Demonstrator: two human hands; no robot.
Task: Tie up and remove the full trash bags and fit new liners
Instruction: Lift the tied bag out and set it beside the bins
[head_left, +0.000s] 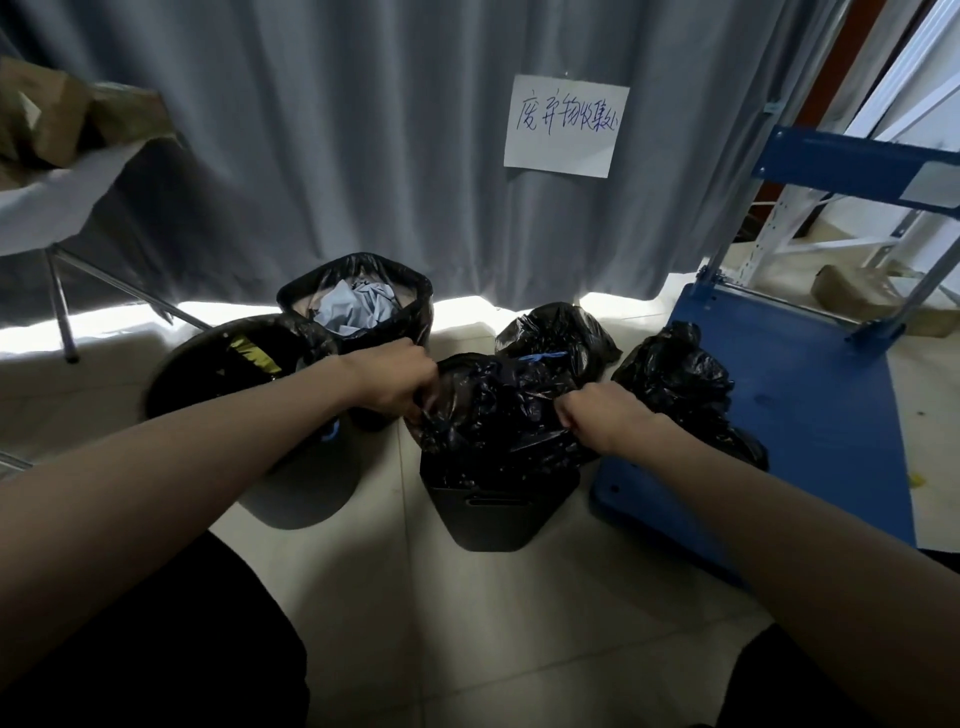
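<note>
The pale tiled floor (467, 613) in front of me carries three bins: a round bin (218, 374), a lined bin (358, 306) and a dark square bin (498, 514). A tied black bag (556, 332) and a blue platform cart (789, 410) also rest on it.

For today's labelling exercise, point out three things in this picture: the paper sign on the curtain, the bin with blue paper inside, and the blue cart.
Paper sign (566, 126): head view, middle of the sheet.
Bin with blue paper (415, 306): head view, black liner at its right rim.
Blue cart (810, 410): head view, bare platform.
</note>
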